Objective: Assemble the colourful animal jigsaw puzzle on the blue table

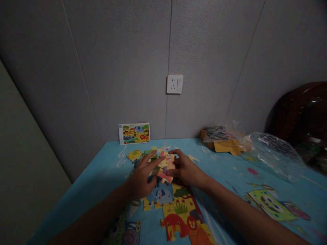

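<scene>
My right hand [184, 169] has its fingers curled around the right edge of some puzzle pieces [167, 162] in yellow, pink and grey, with the thumb pressed near their lower part. At their left side is my left hand [144, 178], fingers stretched out and thumb apart, the fingertips reaching the pieces' edge. Below both hands lies a joined section with a blue elephant [160, 194]. Nearer to me, a joined strip with a red lion [176, 224] runs toward the bottom. Behind my left fingers sit green pieces, partly hidden, and a yellow piece [134, 155].
A picture card [134, 133] of the animal scene leans against the wall. At the back right are an opened orange box [224, 146] and a clear plastic bag [276, 153]. The blue tablecloth [97, 170] has cartoon prints. A wall socket [175, 84] is above.
</scene>
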{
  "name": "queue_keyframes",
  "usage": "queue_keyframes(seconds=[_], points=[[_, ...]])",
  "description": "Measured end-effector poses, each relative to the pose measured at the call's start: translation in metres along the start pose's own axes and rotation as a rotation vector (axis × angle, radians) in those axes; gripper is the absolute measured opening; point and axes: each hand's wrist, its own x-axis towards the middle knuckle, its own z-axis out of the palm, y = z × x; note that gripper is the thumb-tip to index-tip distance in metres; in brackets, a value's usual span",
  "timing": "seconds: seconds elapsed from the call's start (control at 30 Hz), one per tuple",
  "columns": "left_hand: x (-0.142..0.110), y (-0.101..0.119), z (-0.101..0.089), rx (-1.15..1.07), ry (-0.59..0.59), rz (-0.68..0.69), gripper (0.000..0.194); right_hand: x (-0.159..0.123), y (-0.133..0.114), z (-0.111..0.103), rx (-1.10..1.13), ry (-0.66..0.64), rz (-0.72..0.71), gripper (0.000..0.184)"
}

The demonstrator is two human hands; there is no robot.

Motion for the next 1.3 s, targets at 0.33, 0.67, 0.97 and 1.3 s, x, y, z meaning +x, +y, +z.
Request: queue_keyframes(seconds=[0.33, 0.67, 0.97, 1.3], points=[[0.000, -0.024, 0.004, 0.265, -0.014, -0.329, 0.061, 0.001, -0.010, -0.035, -0.176, 0.285, 0.044, 0.012], [-0.001, -0.001, 0.006, 0.028, 0.144, -0.108, 0.068, -0.006, -0.013, -0.007, 0.272, 0.177, 0.091, 0.043], [-0.002, 0.006, 0.000, -0.143, 0.230, 0.012, 0.037, -0.016, -0.011, 0.009, 0.043, -0.021, 0.115, 0.033], [-0.002, 0.012, -0.003, -0.195, 0.180, -0.028, 0.024, -0.016, -0.017, -0.002, -0.056, -0.052, 0.032, 0.019]])
